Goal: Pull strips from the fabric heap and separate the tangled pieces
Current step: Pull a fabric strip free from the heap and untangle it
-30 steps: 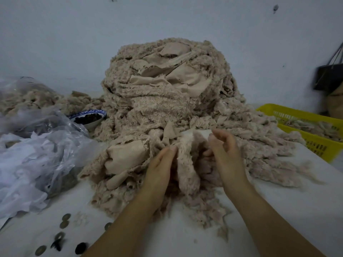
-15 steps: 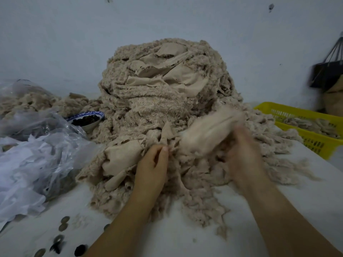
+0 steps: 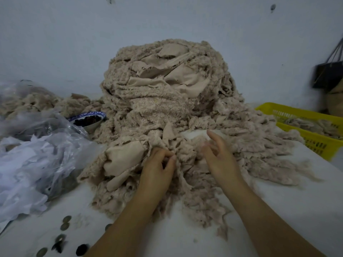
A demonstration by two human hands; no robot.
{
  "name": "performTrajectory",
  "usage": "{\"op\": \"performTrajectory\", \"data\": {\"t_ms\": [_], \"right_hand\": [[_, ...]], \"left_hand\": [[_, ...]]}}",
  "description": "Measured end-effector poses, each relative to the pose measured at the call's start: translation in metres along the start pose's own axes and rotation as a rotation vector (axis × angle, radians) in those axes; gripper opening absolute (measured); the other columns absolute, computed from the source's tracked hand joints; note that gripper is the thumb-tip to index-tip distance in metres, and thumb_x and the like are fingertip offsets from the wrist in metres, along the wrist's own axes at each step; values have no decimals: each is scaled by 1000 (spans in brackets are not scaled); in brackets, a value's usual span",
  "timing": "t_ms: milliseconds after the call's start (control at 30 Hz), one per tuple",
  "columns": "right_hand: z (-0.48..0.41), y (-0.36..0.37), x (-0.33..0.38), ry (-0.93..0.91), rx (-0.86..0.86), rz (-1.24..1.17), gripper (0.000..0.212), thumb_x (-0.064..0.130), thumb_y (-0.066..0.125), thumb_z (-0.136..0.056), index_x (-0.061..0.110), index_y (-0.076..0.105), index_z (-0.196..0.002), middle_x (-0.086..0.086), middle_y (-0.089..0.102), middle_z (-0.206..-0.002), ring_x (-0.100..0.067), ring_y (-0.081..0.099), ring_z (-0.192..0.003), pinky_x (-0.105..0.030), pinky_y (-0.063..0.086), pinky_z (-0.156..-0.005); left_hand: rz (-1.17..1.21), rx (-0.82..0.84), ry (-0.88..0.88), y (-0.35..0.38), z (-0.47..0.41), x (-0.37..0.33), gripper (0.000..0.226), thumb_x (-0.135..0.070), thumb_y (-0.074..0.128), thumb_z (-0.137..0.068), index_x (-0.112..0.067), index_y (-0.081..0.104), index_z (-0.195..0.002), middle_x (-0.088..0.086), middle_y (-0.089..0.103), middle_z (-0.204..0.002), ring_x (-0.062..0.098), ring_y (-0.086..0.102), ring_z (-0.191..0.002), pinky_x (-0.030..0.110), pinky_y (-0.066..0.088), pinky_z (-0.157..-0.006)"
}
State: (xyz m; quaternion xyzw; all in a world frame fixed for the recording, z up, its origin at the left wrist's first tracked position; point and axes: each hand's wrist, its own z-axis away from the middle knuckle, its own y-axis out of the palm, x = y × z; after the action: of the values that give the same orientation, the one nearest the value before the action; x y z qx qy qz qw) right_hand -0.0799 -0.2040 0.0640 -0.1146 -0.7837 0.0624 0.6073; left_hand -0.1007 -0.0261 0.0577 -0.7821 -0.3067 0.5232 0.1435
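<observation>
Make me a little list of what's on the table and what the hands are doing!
middle: big beige fabric heap, fluffy strips spilling forward
left hand: fingers pinching fabric at the heap's front edge
right hand: open, fingers spread, over the strips
right side: yellow basket with some strips inside
left side: clear plastic bags, small bowl of dark bits
front left: scattered coins
surface: white table

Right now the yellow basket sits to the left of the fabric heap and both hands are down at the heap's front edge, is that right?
Not quite. In the head view the yellow basket sits right of the fabric heap. The left hand and right hand are at its front edge.
</observation>
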Motion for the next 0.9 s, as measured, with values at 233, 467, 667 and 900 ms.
{"op": "performTrajectory", "data": {"t_ms": [233, 467, 667, 900], "right_hand": [[-7, 2, -11, 22, 55, 248, 52, 25, 48, -104, 33, 33, -153, 5, 53, -125, -8, 55, -97, -17, 40, -73], [-12, -3, -11, 114, 31, 453, 11, 23, 50, -101, 14, 57, -102, -4, 66, -88, -21, 60, -73, -32, 46, -60], [-18, -25, -6, 119, -118, 387, 31, 27, 46, -105, 21, 49, -135, -6, 69, -89, -23, 65, -72, -32, 49, -60], [-34, -33, -1, 274, -177, 130, 21, 24, 47, -103, 15, 59, -89, -9, 67, -84, -16, 57, -63, -29, 46, -59]], "left_hand": [[-28, -12, 64, 3, 1, 0, 10, -19, 56, -101, -18, 66, -103, -13, 52, -100, -3, 52, -86, 4, 37, -74], [-227, 203, 172, 20, 9, -3, 53, -42, 53, -100, -31, 40, -150, -18, 28, -155, 1, 40, -130, 23, 44, -99], [-391, 316, 119, 30, 4, 4, 71, -46, 50, -100, -29, 14, -159, -13, 10, -164, 14, 36, -142, 28, 41, -103], [-493, 344, 127, 31, 5, 4, 62, -46, 45, -102, -26, 25, -157, -9, 18, -164, 18, 43, -137, 29, 42, -104]]}}
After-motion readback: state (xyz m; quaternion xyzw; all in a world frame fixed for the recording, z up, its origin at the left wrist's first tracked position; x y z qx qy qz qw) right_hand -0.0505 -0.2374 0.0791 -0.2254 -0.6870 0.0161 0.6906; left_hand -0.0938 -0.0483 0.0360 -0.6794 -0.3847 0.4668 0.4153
